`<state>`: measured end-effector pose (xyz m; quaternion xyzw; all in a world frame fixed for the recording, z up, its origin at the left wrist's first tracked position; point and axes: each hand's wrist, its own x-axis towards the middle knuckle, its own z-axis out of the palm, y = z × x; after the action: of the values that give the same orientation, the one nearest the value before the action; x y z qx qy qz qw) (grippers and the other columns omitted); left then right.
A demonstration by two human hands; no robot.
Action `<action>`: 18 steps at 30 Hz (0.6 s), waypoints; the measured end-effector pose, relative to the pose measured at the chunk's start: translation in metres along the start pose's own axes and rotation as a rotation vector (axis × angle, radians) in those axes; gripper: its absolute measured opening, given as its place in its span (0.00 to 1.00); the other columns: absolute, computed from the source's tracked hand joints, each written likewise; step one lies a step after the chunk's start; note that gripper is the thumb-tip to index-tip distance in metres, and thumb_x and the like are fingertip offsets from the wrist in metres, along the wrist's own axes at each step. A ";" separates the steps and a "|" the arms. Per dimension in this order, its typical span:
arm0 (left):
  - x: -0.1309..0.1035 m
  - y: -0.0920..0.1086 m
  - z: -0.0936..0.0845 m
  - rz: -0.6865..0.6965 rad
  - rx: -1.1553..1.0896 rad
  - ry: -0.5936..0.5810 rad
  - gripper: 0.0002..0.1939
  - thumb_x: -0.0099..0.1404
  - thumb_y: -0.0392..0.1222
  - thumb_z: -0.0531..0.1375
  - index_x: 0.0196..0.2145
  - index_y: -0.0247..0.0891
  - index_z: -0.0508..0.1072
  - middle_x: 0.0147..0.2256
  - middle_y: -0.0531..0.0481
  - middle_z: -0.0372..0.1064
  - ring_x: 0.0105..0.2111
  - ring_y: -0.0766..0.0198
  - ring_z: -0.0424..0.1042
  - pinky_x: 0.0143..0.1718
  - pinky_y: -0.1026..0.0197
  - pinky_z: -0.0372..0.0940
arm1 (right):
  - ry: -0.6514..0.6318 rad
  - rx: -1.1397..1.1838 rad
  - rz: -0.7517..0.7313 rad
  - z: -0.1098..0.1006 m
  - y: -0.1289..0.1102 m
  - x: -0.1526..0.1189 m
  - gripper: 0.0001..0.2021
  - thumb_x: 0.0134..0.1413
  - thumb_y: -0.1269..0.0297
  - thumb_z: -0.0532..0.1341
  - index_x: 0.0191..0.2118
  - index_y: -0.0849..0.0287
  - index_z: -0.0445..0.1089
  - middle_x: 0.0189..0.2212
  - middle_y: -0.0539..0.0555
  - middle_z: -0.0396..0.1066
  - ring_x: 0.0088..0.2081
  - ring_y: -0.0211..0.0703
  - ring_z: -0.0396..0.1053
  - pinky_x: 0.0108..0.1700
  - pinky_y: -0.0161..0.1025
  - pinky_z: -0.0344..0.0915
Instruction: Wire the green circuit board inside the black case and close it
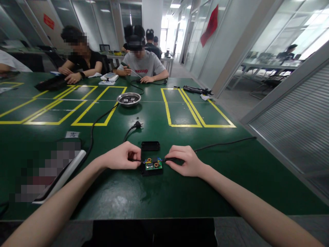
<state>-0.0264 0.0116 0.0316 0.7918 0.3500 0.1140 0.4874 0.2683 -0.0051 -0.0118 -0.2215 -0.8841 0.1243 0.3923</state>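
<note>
A small green circuit board [153,165] with copper coils sits at a black plastic case half [151,173] on the table in front of me. My left hand [125,156] is closed on the black cable at the board's left end. On the other side, my right hand [183,160] pinches the black cable [216,145] that runs off to the right. Coloured wires join both cables to the board. Just beyond it lies the other black case half [150,145], apart from both hands. A power plug [138,125] on a black cord rests farther back.
A metal bowl [129,99] with metal parts stands mid-table. A pixelated object with a white edge [69,171] lies at left, beside a black cord. Yellow tape rectangles [183,125] mark the green table. Two people sit opposite; one holds a screwdriver [125,64]. A black tool [196,90] lies far right.
</note>
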 end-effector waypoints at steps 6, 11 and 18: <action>-0.001 -0.002 0.004 -0.061 -0.006 -0.043 0.10 0.56 0.41 0.65 0.23 0.35 0.71 0.20 0.56 0.66 0.21 0.71 0.63 0.24 0.69 0.56 | -0.095 -0.017 -0.031 0.000 -0.002 -0.002 0.06 0.66 0.66 0.62 0.38 0.59 0.75 0.29 0.53 0.75 0.29 0.39 0.73 0.29 0.35 0.65; 0.000 -0.002 0.000 -0.066 0.072 0.029 0.07 0.56 0.41 0.65 0.27 0.35 0.75 0.20 0.57 0.66 0.21 0.70 0.64 0.24 0.69 0.56 | -0.102 -0.047 0.031 0.002 0.002 -0.001 0.06 0.67 0.65 0.62 0.39 0.58 0.76 0.31 0.53 0.76 0.30 0.39 0.74 0.32 0.34 0.66; -0.001 -0.001 -0.004 -0.051 0.115 0.033 0.06 0.56 0.41 0.64 0.29 0.35 0.76 0.20 0.59 0.63 0.21 0.71 0.61 0.25 0.68 0.54 | -0.115 -0.075 0.002 0.004 0.001 0.000 0.09 0.70 0.63 0.60 0.42 0.59 0.77 0.32 0.54 0.76 0.31 0.39 0.74 0.33 0.34 0.66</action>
<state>-0.0300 0.0139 0.0335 0.8074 0.3839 0.0941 0.4380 0.2656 -0.0042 -0.0155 -0.2296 -0.9090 0.1040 0.3320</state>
